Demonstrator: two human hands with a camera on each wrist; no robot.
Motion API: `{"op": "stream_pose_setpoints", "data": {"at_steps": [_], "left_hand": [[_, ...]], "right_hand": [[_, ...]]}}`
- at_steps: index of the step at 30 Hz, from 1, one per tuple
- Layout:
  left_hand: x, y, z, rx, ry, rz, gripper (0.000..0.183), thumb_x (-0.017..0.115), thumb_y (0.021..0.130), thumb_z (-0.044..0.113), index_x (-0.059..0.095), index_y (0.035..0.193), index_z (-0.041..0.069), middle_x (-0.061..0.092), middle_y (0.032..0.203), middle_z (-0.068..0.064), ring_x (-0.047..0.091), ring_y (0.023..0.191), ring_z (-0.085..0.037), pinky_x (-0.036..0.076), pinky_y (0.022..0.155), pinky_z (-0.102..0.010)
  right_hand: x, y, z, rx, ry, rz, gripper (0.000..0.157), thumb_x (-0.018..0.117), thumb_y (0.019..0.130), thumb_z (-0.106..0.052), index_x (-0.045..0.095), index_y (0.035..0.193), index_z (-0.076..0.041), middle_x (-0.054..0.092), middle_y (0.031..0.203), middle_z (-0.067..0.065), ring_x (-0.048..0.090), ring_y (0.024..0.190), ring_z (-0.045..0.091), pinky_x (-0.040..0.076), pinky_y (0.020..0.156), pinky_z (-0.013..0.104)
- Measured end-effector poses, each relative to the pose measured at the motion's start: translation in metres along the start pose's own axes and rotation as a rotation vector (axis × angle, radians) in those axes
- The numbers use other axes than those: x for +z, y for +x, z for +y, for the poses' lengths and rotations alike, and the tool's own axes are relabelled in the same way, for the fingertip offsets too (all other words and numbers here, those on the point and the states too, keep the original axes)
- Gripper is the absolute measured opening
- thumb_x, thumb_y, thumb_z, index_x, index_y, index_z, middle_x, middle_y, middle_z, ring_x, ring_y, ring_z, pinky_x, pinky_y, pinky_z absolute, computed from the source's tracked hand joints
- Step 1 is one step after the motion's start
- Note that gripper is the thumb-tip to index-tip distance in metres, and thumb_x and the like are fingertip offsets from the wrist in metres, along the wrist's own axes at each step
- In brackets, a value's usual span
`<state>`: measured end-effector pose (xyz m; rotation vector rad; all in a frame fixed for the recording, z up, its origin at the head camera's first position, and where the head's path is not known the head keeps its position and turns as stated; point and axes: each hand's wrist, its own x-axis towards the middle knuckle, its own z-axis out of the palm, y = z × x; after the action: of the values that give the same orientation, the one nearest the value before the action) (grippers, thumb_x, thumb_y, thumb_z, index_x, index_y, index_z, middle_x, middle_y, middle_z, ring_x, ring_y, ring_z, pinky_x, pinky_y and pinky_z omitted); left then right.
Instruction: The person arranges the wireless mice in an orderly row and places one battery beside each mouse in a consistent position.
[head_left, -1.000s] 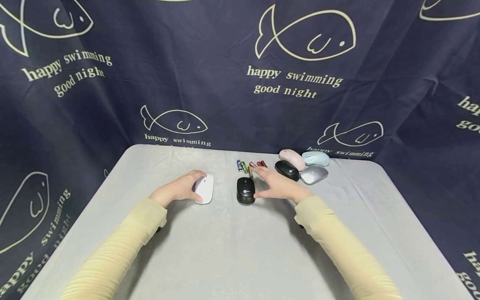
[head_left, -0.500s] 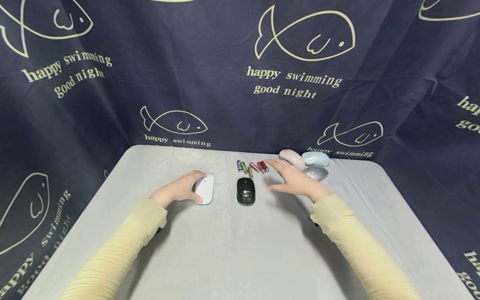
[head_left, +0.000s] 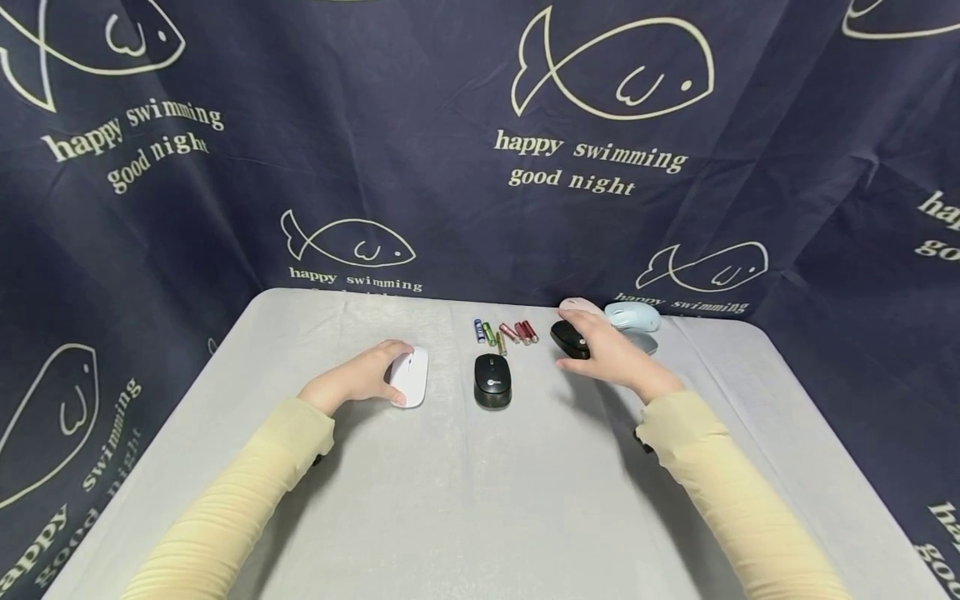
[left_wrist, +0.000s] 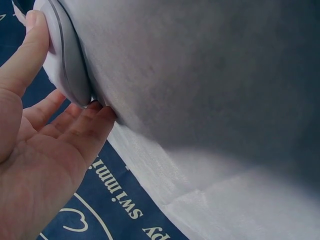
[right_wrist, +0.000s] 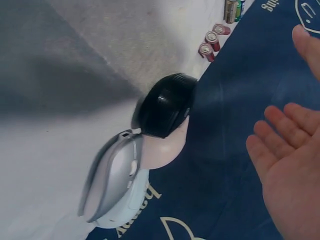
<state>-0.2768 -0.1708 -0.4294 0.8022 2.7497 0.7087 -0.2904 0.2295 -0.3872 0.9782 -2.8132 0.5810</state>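
My left hand (head_left: 356, 379) holds a white computer mouse (head_left: 412, 377) on the table, thumb at its near end and fingers at the far end. The left wrist view shows the same white mouse (left_wrist: 62, 60) between thumb and fingers. At the right, my right hand (head_left: 611, 354) hovers over a group of mice with fingers spread, holding nothing. Its fingers overlap a black mouse (head_left: 567, 338) in the head view; behind lies a pink mouse (head_left: 577, 307). A light blue mouse (head_left: 633, 317) and a partly hidden grey mouse (head_left: 645, 340) lie beside them.
Another black mouse (head_left: 492, 379) sits mid-table between the hands. Behind it lie a blue battery (head_left: 479, 332), a green battery (head_left: 489, 334), a gold battery (head_left: 501, 342) and several red batteries (head_left: 523, 332). A dark fish-print curtain (head_left: 480, 208) hangs beyond the table edge.
My right hand has left the middle black mouse and moved right, over the group of mice. The left hand has stayed on the white mouse.
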Motion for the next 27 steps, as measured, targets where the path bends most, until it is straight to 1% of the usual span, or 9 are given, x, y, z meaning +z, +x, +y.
{"op": "stream_pose_setpoints", "data": {"at_steps": [6, 13, 18, 27], "left_hand": [[-0.001, 0.000, 0.001, -0.002, -0.004, -0.002, 0.088, 0.085, 0.064, 0.023, 0.041, 0.133, -0.009, 0.041, 0.139, -0.028, 0.037, 0.131, -0.042, 0.029, 0.111, -0.051], [-0.002, 0.000, -0.001, -0.009, -0.008, -0.009, 0.087, 0.085, 0.065, 0.023, 0.041, 0.134, -0.008, 0.040, 0.140, -0.026, 0.037, 0.131, -0.040, 0.029, 0.112, -0.050], [-0.002, 0.001, -0.002, -0.006, -0.014, -0.011, 0.087, 0.085, 0.066, 0.022, 0.041, 0.134, -0.008, 0.041, 0.140, -0.025, 0.037, 0.131, -0.039, 0.030, 0.112, -0.049], [-0.001, 0.000, -0.003, -0.007, -0.014, -0.010, 0.087, 0.085, 0.065, 0.023, 0.041, 0.135, -0.007, 0.041, 0.141, -0.025, 0.037, 0.132, -0.039, 0.029, 0.112, -0.049]], "right_hand": [[0.005, -0.001, 0.010, 0.073, -0.008, 0.042, 0.081, 0.078, 0.075, -0.024, 0.039, 0.138, 0.009, 0.042, 0.140, 0.027, 0.035, 0.133, 0.037, 0.028, 0.111, 0.050], [0.012, 0.001, 0.018, 0.189, -0.008, 0.061, 0.082, 0.076, 0.078, -0.025, 0.035, 0.139, 0.010, 0.040, 0.141, 0.029, 0.034, 0.132, 0.043, 0.029, 0.110, 0.053], [0.016, 0.004, 0.023, 0.221, -0.006, 0.074, 0.081, 0.075, 0.078, -0.025, 0.034, 0.138, 0.013, 0.040, 0.139, 0.031, 0.035, 0.131, 0.044, 0.030, 0.109, 0.054], [0.031, 0.008, 0.033, 0.261, -0.038, 0.082, 0.081, 0.076, 0.077, -0.024, 0.037, 0.136, 0.014, 0.043, 0.137, 0.031, 0.037, 0.129, 0.044, 0.030, 0.110, 0.052]]}}
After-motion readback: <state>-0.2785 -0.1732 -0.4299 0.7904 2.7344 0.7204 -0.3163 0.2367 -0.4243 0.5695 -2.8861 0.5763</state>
